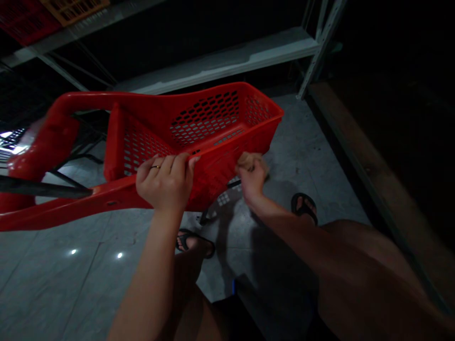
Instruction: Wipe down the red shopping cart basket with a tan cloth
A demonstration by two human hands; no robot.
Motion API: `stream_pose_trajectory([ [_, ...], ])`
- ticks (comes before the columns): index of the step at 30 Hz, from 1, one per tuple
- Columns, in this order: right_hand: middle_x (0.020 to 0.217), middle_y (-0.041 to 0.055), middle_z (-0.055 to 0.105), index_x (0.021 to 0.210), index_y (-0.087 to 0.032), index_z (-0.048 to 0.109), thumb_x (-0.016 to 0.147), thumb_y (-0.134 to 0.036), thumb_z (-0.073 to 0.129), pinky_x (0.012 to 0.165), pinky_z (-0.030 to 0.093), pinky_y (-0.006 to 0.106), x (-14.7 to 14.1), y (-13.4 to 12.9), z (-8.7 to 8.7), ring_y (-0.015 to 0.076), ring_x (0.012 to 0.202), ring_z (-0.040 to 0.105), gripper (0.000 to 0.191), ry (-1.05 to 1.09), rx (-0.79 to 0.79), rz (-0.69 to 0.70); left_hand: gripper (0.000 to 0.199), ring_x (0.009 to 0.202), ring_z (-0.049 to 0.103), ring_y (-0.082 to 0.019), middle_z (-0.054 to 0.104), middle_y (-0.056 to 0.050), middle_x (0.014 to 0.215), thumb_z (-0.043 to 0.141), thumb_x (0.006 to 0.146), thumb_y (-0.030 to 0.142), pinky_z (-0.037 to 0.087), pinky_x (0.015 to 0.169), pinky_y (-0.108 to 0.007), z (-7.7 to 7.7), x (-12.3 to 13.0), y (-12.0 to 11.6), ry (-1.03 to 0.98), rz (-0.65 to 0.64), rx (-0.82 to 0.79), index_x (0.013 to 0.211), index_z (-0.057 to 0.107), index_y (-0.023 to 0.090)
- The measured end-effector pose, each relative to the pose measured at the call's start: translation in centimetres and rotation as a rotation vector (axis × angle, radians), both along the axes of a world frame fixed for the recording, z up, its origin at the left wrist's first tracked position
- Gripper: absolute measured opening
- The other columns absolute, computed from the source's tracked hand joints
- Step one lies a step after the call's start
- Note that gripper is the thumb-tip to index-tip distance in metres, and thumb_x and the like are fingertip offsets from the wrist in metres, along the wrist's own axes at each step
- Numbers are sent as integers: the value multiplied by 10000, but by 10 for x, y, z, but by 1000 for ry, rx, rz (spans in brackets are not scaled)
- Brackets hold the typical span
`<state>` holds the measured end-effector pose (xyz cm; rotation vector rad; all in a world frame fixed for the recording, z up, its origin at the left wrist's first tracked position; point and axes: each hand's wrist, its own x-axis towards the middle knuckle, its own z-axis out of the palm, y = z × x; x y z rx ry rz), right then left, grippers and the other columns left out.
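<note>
While our left hand (165, 182) clamps fingers over the red basket (199, 137) rim, our right hand (251, 174), curled underneath, should support it evenly.

Both hands (167, 182) on red basket (209, 128)

Dim room with a grey tiled floor (64, 274) showing two light reflections near left, grey metal shelving (227, 59) at the far side, darkness at right.

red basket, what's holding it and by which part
Both hands hold the red basket: the left hand curls its fingers over the near top rim, and the right hand presses against the underside of the near wall by the front corner.
</note>
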<state>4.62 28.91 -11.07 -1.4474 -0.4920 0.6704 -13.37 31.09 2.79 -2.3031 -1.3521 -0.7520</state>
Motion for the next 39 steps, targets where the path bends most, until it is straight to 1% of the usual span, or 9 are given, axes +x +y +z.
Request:
stream_pose_trajectory([
  [3, 861, -10, 734, 875, -252, 661, 628, -202, 686, 747, 556, 296, -88, -34, 1, 189, 802, 667, 254, 180, -21, 457, 398, 877, 672, -275, 750, -86, 852, 477, 1054, 522, 447, 984, -486, -2, 16, 5, -29, 4, -13, 956, 748, 247],
  [7, 777, -21, 693, 780, -246, 595, 606, -234, 697, 628, 502, 259, -134, -50, 14, 160, 711, 603, 202, 377, -9, 410, 329, 953, 693, -271, 779, -87, 937, 476, 1070, 410, 449, 1066, -492, -8, 37, 12, -85, -88, 25, 1077, 758, 239],
  [13, 809, -15, 689, 887, -203, 623, 618, -273, 648, 610, 491, 246, -57, -2, 39, 134, 679, 599, 278, 377, 38, 169, 409, 1192, 675, -233, 746, -38, 1314, 529, 1016, 160, 408, 1150, -440, 3, 7, -4, -13, -375, 202, 1391, 641, 278],
  [19, 903, 4, 688, 963, -211, 605, 651, -243, 587, 765, 553, 332, 7, 52, 65, 173, 800, 639, 314, 76, 204, -57, 436, 1240, 611, -338, 707, -87, 1276, 679, 954, 221, 397, 1113, -585, 31, -74, -11, -308, -97, 517, 1382, 641, 293],
  [22, 1008, 30, 686, 977, -227, 632, 675, -237, 607, 954, 538, 428, 0, 59, 79, 216, 977, 629, 303, -212, 287, -47, 278, 1319, 582, -357, 709, -97, 1257, 564, 1025, 268, 398, 1120, -617, 34, -83, 0, -330, -56, 388, 1281, 670, 266],
  [26, 1058, 49, 681, 973, -251, 668, 711, -186, 650, 1079, 485, 472, -42, 45, 97, 256, 1116, 595, 271, -584, 401, 182, 163, 1149, 637, -323, 714, -119, 1043, 562, 1026, 286, 437, 1055, -562, 28, -63, 10, -453, -43, 353, 1016, 709, 216],
  [31, 1287, 89, 576, 1166, -286, 642, 823, -143, 574, 1138, 471, 481, -74, 26, 110, 257, 1272, 569, 378, -698, 523, 150, 133, 952, 627, -270, 704, -89, 911, 603, 1001, 283, 430, 966, -482, 24, -45, 11, -460, -38, 396, 956, 710, 218],
  [35, 1477, 77, 523, 1307, -317, 561, 832, -108, 527, 1195, 436, 504, -72, 22, 118, 253, 1413, 516, 520, -880, 688, 336, 110, 865, 622, -249, 704, -66, 845, 633, 969, 268, 412, 916, -448, 25, -39, 5, -469, -85, 430, 924, 720, 217],
  [39, 1452, 60, 594, 1285, -320, 563, 848, -100, 508, 1206, 427, 520, -43, 40, 99, 233, 1420, 524, 493, -990, 685, 443, 84, 775, 622, -235, 718, -40, 774, 676, 928, 263, 392, 868, -436, 28, -40, -3, -447, -89, 471, 880, 739, 237],
])
